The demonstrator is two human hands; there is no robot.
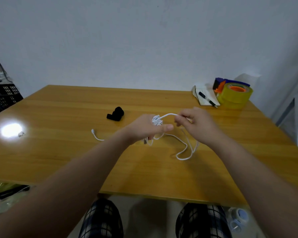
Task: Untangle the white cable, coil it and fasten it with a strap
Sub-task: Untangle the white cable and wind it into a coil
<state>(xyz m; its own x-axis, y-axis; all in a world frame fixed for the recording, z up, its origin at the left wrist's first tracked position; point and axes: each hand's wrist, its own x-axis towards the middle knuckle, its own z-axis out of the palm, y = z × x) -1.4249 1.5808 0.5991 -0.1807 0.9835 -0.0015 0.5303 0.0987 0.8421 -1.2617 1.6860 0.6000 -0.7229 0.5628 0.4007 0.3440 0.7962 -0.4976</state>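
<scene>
Wooden tabletop (58,152) against a pale wall. Left hand (144,129) is raised above mid-table, its fingers curled round a small bundle of white cable (157,120) coils, thumb pointing right. Right hand (199,125) is just beside it, fingers (179,120) pinching the strand that arcs out of the bundle. Slack cable trails under the hands in loose loops on the tabletop. One connector end (93,131) lies left of the left forearm. Black strap (115,114) sits far-left of the hands, untouched. Far right corner: notebook (209,92) with a pen (207,99), yellow tape rolls (236,96).
</scene>
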